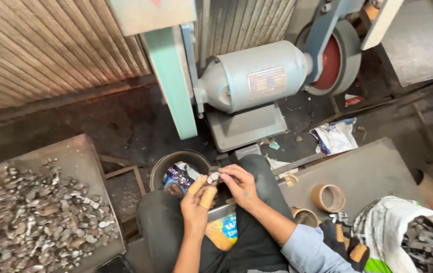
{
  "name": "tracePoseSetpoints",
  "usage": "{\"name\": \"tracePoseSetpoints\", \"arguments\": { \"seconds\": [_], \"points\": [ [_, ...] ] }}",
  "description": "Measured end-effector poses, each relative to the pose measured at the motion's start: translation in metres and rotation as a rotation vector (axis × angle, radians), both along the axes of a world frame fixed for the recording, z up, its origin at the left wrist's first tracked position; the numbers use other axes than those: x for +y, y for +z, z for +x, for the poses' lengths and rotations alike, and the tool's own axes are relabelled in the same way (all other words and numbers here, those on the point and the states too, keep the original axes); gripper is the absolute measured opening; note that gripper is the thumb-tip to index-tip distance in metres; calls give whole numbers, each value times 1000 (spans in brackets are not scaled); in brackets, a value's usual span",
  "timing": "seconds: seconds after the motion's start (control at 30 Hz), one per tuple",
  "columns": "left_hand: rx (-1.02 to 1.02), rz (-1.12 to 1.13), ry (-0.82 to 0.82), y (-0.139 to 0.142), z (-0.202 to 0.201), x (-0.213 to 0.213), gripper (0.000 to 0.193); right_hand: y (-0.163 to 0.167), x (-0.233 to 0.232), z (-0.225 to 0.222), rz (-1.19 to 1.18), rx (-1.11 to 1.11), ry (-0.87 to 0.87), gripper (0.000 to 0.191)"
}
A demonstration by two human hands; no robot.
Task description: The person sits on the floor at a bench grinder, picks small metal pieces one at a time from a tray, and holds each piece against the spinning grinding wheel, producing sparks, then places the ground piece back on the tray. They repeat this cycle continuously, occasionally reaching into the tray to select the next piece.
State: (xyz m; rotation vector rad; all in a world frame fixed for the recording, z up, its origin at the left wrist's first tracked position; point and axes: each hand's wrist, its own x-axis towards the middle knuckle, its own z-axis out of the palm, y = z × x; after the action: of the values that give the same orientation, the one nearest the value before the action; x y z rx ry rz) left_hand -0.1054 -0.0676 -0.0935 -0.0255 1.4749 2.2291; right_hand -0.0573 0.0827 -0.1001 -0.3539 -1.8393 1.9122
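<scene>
Pinching small metal piece (213,177) between both hands — left (196,202), right (240,186).

Corrugated metal wall (49,50) across the top left, ribbed and dull tan; below it a dark, grimy floor (125,126) strewn with scraps and a crumpled white bag (335,135). A grey bench-grinder motor (254,76) sits on a flat base, red wheel (330,63) at its right end, pale green upright (173,81) to its left — light flat, no window seen. Low grey tables flank the scene; the left table (77,156) carries a heap of small metal pieces (39,217); the right table (373,172) holds tape rolls (327,197) and a white sack (403,227).
</scene>
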Motion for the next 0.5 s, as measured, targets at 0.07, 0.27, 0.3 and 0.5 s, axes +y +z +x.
{"name": "tracePoseSetpoints", "arguments": {
  "seconds": [0.07, 0.27, 0.3, 0.5],
  "points": [
    [278, -105, -102, 5, 6, -1, 46, 4, 10, 8, 48, 8, 15, 17],
    [103, -209, -82, -10, -2, 2, 44, 5, 17, 6, 135, 7, 100, 22],
    [139, -177, -86, -16, -9, 4, 43, 2, 17, 2, 122, 7, 119, 24],
    [113, -172, -213, -49, -74, 15, 42, -17, 31, -44, -63, -190, 138, 19]
  ]
}}
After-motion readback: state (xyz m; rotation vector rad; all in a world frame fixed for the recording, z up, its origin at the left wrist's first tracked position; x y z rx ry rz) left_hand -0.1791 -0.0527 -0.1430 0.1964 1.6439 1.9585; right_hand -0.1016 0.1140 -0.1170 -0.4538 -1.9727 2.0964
